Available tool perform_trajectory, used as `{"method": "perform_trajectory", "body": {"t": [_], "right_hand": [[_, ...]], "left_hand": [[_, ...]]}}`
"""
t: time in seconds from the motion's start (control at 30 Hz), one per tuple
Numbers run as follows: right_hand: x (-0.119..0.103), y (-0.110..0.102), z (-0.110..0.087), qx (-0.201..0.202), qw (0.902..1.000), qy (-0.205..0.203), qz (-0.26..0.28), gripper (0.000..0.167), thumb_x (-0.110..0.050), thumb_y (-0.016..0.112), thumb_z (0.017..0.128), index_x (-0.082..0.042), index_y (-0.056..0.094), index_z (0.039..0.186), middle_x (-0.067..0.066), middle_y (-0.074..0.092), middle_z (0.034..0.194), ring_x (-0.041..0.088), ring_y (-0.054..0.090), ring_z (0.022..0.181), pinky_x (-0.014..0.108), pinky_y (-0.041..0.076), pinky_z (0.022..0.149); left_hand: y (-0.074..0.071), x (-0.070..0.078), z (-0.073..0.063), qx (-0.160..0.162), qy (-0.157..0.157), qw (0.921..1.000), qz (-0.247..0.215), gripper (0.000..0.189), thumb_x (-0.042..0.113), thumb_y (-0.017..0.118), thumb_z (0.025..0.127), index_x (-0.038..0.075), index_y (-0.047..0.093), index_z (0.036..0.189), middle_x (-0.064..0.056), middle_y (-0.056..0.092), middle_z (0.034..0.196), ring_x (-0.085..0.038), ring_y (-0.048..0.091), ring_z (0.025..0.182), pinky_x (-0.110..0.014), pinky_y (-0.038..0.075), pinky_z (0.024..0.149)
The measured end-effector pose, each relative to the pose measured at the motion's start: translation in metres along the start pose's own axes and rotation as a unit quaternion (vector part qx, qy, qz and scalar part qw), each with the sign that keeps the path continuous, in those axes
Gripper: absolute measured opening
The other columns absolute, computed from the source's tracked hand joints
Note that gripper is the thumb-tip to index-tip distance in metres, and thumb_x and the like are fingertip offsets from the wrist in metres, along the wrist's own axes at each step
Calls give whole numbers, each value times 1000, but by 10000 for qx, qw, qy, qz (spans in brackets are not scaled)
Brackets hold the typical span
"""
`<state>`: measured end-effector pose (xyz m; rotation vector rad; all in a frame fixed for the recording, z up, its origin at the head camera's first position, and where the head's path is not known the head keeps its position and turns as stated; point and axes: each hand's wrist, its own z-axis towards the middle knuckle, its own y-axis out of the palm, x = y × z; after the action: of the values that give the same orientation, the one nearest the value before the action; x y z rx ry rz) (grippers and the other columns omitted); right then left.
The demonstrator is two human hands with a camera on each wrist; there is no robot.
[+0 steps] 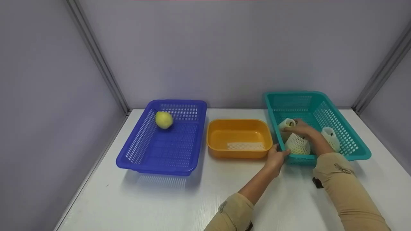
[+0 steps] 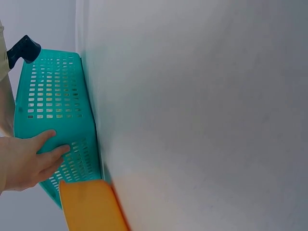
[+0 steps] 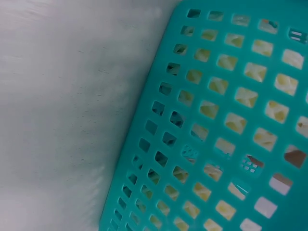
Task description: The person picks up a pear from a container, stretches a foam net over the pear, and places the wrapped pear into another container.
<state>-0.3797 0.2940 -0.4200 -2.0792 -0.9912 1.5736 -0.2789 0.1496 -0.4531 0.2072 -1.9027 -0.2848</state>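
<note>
In the head view, my left hand (image 1: pixel 275 161) holds the near left corner of the teal basket (image 1: pixel 348 134). Its thumb and fingers spread across the outside of that corner in the left wrist view. My right hand (image 1: pixel 303 129) reaches inside the basket, thumb and fingers around the top of a pear in a white foam net (image 1: pixel 285 123) by the left wall. A second netted pear (image 1: pixel 298 145) lies just below the hand, and a third netted pear (image 1: pixel 330 138) sits to the right, partly behind the forearm. The right wrist view shows the basket's holed wall, the hand hidden.
Left of the teal basket stands an orange basin (image 1: pixel 239 126) with a flat white foam net (image 1: pixel 245 146) in it. Farther left, a blue basket (image 1: pixel 200 138) holds one bare yellow pear (image 1: pixel 164 120). Grey walls (image 1: pixel 224 57) enclose the white table (image 1: pixel 154 205).
</note>
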Motion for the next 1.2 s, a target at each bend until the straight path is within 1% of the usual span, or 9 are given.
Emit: {"method": "perform_trajectory", "body": {"t": [0.23, 0.5, 0.63, 0.7, 0.9, 0.97, 1.07, 1.13, 1.2], "right_hand": [[-3, 4, -6, 307, 9992, -259, 77, 91, -40, 58, 88, 12, 2, 139, 39, 11, 137, 50, 21, 124, 59, 25, 97], [-6, 7, -15, 928, 9912, -498, 804, 86, -37, 59, 88, 10, 9, 140, 35, 8, 141, 49, 18, 126, 57, 25, 98], [-11, 10, -26, 1572, 9780, -667, 1201, 75, -34, 56, 90, 10, 18, 138, 33, 18, 140, 46, 24, 125, 56, 27, 97], [-12, 13, -32, 1897, 9695, -721, 1374, 70, -33, 55, 91, 9, 23, 137, 31, 23, 138, 44, 27, 124, 54, 29, 97], [-20, 23, -48, 2610, 9377, -938, 2094, 54, -29, 50, 94, 5, 34, 133, 18, 39, 129, 31, 36, 119, 44, 35, 92], [-24, 28, -53, 2803, 9227, -1083, 2415, 48, -27, 51, 94, 3, 38, 129, 11, 44, 121, 24, 40, 115, 40, 36, 92], [-32, 34, -59, 2975, 8995, -1322, 2913, 38, -24, 53, 94, -1, 44, 124, 2, 49, 112, 16, 44, 109, 35, 37, 92], [-37, 40, -62, 3033, 8863, -1497, 3165, 32, -21, 54, 93, -3, 47, 119, 2, 51, 109, 14, 45, 105, 32, 38, 90], [-43, 46, -65, 3116, 8764, -1657, 3277, 28, -18, 56, 93, -4, 49, 116, 3, 53, 109, 13, 47, 103, 27, 40, 87]], "left_hand": [[-2, -2, -1, -104, 147, 9996, 195, 45, 8, 59, 89, -1, 43, 130, -15, 45, 131, -31, 41, 121, -47, 36, 96], [-2, -1, -2, -116, 597, 9906, 1225, 44, 12, 57, 91, 4, 42, 131, -8, 45, 133, -23, 39, 124, -41, 35, 98], [-6, 0, -2, -146, 880, 9743, 2069, 48, 18, 58, 91, 6, 40, 134, -5, 43, 136, -17, 38, 124, -35, 34, 99], [-10, 1, -4, -188, 847, 9660, 2437, 52, 23, 59, 91, 7, 38, 136, -3, 41, 137, -15, 37, 125, -34, 34, 99], [-34, 12, -19, -665, 839, 9523, 2856, 58, 29, 59, 90, 10, 34, 139, -3, 42, 137, -15, 41, 122, -33, 39, 95], [-44, 22, -27, -779, 1020, 9404, 3148, 57, 28, 59, 90, 11, 35, 139, -2, 44, 136, -14, 43, 121, -31, 39, 95], [-64, 40, -41, -766, 1289, 9146, 3756, 55, 27, 58, 91, 10, 36, 139, -2, 43, 136, -12, 41, 121, -29, 36, 97], [-79, 52, -51, -600, 1448, 8900, 4282, 55, 27, 58, 92, 9, 36, 139, -3, 41, 137, -13, 39, 123, -30, 33, 100], [-96, 63, -61, -393, 1749, 8570, 4831, 52, 23, 57, 92, 6, 38, 137, -7, 42, 137, -17, 39, 124, -31, 32, 100]]}}
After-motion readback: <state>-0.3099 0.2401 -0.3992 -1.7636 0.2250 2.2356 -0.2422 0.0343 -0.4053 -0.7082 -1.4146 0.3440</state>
